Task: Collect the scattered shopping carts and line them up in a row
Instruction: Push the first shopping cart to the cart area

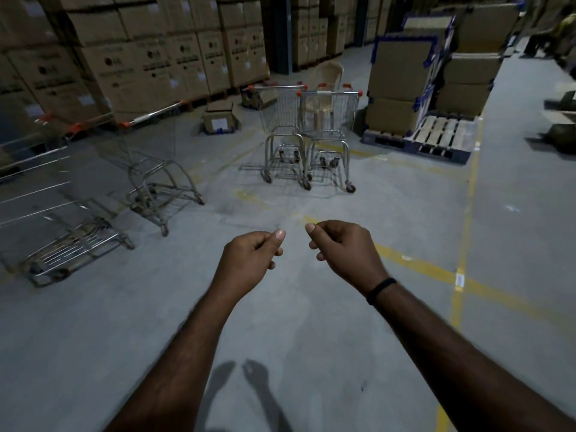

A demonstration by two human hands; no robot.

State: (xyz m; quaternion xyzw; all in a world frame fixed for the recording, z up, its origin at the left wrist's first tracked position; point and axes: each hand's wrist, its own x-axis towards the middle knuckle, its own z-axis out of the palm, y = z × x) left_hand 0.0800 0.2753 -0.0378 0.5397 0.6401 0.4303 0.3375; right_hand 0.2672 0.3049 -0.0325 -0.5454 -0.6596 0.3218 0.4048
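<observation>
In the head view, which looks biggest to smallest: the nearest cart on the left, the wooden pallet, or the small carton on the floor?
Largest first:
1. nearest cart, though closeness inflates it
2. wooden pallet
3. small carton

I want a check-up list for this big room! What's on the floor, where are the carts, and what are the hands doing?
Surface: yellow-lined concrete floor.
Job's things: middle-left cart and middle-right cart side by side ahead; far-left cart and near-left cart stand apart, blurred.
Clutter: open cardboard box on the floor; plastic chair behind the middle carts.
Hands: left hand and right hand, fingers curled, holding nothing.
Cables: nothing seen.
Surroundings: stacked cartons left; loaded pallet right.
</observation>
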